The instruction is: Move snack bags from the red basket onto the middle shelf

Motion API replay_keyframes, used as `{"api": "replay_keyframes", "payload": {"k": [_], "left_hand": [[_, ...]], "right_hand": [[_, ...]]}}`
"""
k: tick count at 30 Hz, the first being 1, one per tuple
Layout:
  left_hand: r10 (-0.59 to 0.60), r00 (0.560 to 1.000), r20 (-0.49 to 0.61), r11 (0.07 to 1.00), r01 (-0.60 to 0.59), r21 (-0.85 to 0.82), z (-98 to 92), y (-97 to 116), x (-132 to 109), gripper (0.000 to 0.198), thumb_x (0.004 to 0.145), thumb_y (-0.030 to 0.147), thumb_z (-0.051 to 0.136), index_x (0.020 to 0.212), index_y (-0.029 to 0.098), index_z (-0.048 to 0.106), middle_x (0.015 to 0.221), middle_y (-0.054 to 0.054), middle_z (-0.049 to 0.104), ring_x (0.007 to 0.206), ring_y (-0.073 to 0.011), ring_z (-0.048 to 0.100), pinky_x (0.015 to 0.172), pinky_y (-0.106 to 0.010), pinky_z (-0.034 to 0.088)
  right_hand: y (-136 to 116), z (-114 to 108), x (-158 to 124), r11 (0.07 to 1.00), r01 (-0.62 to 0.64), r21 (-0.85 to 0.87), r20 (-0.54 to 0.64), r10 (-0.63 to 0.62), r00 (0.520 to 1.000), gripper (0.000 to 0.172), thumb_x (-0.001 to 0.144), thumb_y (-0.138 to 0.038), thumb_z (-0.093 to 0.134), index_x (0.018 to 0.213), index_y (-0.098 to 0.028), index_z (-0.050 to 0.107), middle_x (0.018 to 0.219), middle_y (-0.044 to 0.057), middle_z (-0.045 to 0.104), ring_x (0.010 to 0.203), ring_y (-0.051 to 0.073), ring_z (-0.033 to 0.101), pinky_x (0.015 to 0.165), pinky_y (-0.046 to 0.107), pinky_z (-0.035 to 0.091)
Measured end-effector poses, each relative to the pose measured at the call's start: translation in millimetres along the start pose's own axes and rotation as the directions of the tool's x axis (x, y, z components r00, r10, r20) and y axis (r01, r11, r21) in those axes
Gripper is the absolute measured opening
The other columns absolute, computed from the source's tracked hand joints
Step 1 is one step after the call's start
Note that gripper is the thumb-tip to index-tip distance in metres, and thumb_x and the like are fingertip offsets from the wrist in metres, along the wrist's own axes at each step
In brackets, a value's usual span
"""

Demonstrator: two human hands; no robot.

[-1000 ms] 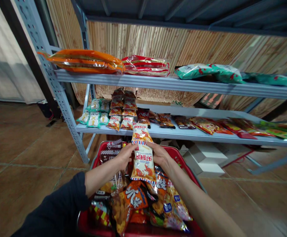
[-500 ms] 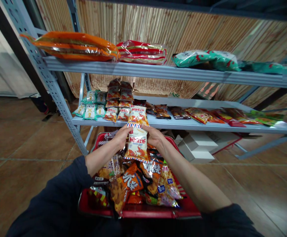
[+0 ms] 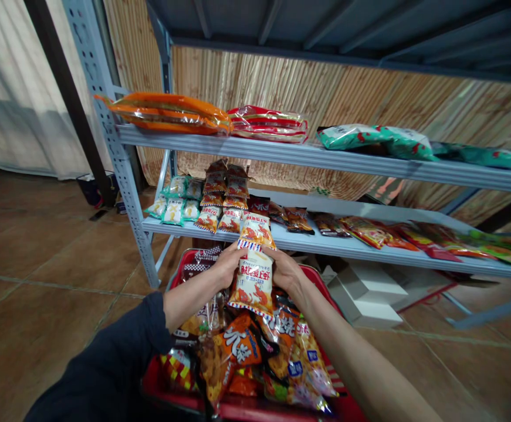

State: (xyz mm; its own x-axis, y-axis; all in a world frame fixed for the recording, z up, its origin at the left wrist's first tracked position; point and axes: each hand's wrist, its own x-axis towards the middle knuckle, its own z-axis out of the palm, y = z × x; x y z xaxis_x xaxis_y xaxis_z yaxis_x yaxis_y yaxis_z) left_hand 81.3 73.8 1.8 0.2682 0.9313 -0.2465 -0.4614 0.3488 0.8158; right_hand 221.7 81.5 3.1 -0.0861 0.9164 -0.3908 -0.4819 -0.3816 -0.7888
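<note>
Between my two hands is a white-and-orange snack bag (image 3: 252,286) with red lettering and a striped edge. My left hand (image 3: 227,266) pinches its upper left corner, and my right hand (image 3: 283,269) grips the upper right one. A matching bag (image 3: 256,227) sits just beyond it, at the front of the lower shelf. Below my hands stands a red basket (image 3: 325,288) filled with snack bags, among them an orange-and-black one (image 3: 242,341) and a dark checkered one (image 3: 198,264). The held bag hangs over the basket's contents.
The lower shelf (image 3: 185,228) carries small green-and-white bags (image 3: 175,210), stacked matching bags (image 3: 213,199) and a row of flat packets (image 3: 365,231). On the upper shelf (image 3: 281,153) lie orange (image 3: 171,113), red (image 3: 268,123) and teal bags (image 3: 378,139). White boxes (image 3: 369,293) stand underneath, right of the basket.
The view has tilted up and shifted left, so the shelves appear lower and further right. Both hands still hold the same bag, which stays over the basket.
</note>
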Motion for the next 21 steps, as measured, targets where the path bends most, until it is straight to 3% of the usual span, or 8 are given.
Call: {"api": "replay_keyframes", "payload": {"k": [12,21], "left_hand": [[0.005,1.000,-0.013,0.999,-0.004,0.035,0.8,4,6,0.028,0.068,0.015,0.057,0.095,0.019,0.060,0.071,-0.001,0.066,0.057,-0.0123,0.058,0.057,-0.023,0.046],[0.081,0.997,-0.004,0.996,-0.081,0.027,-5.8,16,10,0.027,0.064,0.024,0.064,0.090,0.020,0.061,0.069,0.000,0.064,0.057,-0.0124,0.058,0.056,-0.023,0.045]], "right_hand": [[-2,0,3,0.999,0.021,0.027,-0.011,-0.021,1.000,0.013,0.074,-0.014,0.059,0.087,-0.014,0.059,0.068,0.005,0.069,0.063,0.020,0.065,0.075,0.040,0.050],[-8,18,8,0.997,0.081,0.006,-0.007,-0.081,0.997,0.011,0.072,-0.013,0.060,0.083,-0.014,0.059,0.068,0.005,0.070,0.059,0.019,0.065,0.070,0.037,0.053]]}}
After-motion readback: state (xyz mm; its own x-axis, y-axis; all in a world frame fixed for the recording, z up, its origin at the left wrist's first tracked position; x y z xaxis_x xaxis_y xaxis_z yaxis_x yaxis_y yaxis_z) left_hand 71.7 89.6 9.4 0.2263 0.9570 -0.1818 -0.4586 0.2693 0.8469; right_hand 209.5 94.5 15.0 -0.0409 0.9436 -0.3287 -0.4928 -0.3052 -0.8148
